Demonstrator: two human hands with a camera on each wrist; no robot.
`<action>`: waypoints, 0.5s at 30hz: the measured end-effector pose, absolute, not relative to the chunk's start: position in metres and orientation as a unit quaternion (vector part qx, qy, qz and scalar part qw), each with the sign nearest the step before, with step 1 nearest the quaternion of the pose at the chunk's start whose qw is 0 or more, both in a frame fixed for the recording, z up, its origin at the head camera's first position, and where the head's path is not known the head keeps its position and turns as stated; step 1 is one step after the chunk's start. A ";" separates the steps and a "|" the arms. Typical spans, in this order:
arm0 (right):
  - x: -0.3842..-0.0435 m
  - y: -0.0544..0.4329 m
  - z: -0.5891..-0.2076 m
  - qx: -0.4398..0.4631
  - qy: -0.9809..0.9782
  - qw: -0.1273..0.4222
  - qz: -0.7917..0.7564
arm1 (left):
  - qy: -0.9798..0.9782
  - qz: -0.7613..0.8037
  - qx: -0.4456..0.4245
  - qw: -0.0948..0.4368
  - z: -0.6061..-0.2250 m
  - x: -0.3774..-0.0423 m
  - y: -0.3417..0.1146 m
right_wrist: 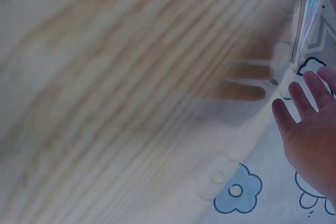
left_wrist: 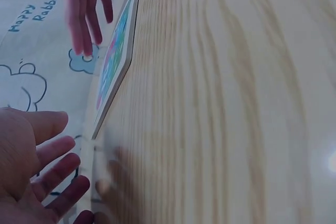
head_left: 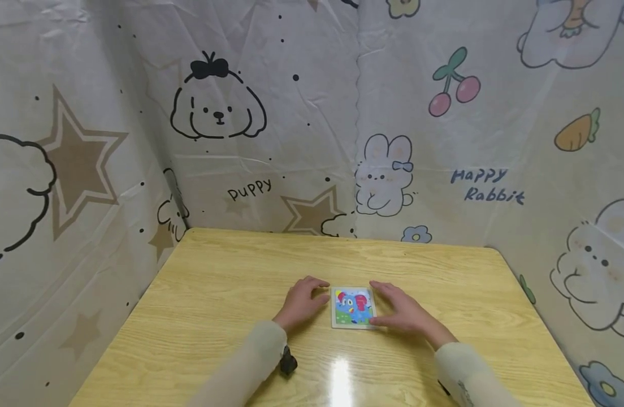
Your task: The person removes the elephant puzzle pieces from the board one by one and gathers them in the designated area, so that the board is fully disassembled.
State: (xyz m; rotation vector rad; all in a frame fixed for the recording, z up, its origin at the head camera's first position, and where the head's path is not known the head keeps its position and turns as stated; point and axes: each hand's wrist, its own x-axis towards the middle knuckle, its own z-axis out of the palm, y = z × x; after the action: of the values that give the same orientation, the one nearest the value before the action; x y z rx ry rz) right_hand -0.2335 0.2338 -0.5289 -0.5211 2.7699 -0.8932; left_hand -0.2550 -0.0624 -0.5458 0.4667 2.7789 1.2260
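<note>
A small square picture puzzle with a blue elephant and a pale frame lies flat on the table. In the left wrist view the puzzle shows edge-on, its light rim against the wood. My left hand is just to the left of it, fingers parted and nothing in them. On the other side my right hand has its thumb and fingertips right at the frame's right edge. Spread fingers of the right hand show in the right wrist view, holding nothing.
The wooden table bears a bright light reflection near its front. Printed cloth with puppies, rabbits and stars hangs behind and along both sides. A black device sits at the left cuff.
</note>
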 end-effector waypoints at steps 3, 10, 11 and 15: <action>-0.234 0.233 -0.530 -0.173 0.931 0.103 -0.305 | 0.909 0.385 0.158 0.026 -0.549 -0.256 -0.054; -0.236 0.231 -0.533 -0.193 0.933 0.099 -0.286 | 0.914 0.372 0.162 0.020 -0.551 -0.255 -0.043; -0.236 0.231 -0.533 -0.196 0.934 0.097 -0.282 | 0.915 0.370 0.162 0.019 -0.552 -0.255 -0.043; -0.236 0.231 -0.534 -0.199 0.936 0.092 -0.275 | 0.918 0.365 0.156 0.014 -0.552 -0.256 -0.041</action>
State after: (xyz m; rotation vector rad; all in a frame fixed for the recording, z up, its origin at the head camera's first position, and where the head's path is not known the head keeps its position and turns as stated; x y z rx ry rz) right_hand -0.2361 0.2309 -0.5343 -0.5901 2.7814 -0.8164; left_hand -0.2558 -0.0407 -0.5520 0.4852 2.8578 1.1368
